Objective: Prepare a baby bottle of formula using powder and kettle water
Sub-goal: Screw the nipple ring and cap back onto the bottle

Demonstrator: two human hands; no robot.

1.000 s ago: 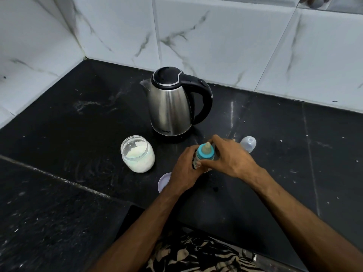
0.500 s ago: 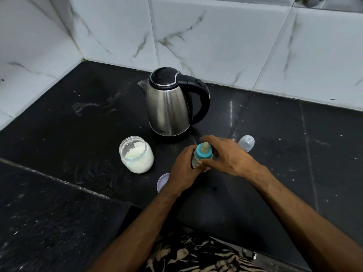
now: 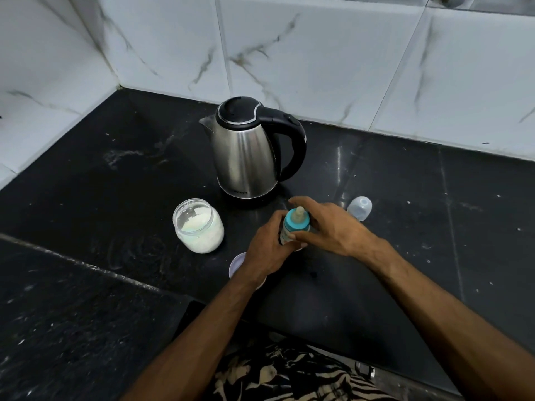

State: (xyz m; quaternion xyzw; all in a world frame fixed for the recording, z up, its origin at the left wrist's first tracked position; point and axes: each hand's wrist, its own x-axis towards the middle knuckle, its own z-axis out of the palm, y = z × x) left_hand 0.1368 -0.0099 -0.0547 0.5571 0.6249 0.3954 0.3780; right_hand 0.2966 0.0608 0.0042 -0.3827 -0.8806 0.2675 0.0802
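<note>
Bottle (image 3: 293,227): upright on the surface (image 3: 405,256), just in front of the kettle (image 3: 246,157) and a little to its right; teal collar and teat on top.
Left hand (image 3: 267,248): wrapped around the bottle body from the left, as in the earlier frames.
Right hand (image 3: 333,227): curled over the collar from the right, thumb in front of it, index finger reaching past the teat toward the kettle; the fingers sit slightly further round the collar than half a second ago.
Kettle: steel body, black lid shut, handle to the right, spout to the left; unmoved.
Jar (image 3: 199,225): open, with white powder inside, in front of the kettle and to its left; unmoved.
Lid (image 3: 237,264): pale disc flat on the surface in front of the kettle, partly hidden under the left wrist.
Cap (image 3: 359,207): clear dome on the surface to the right of the kettle's base, just beyond the right hand, apart from it.
View: shifted slightly since a second ago; things keep their places relative to the kettle.
</note>
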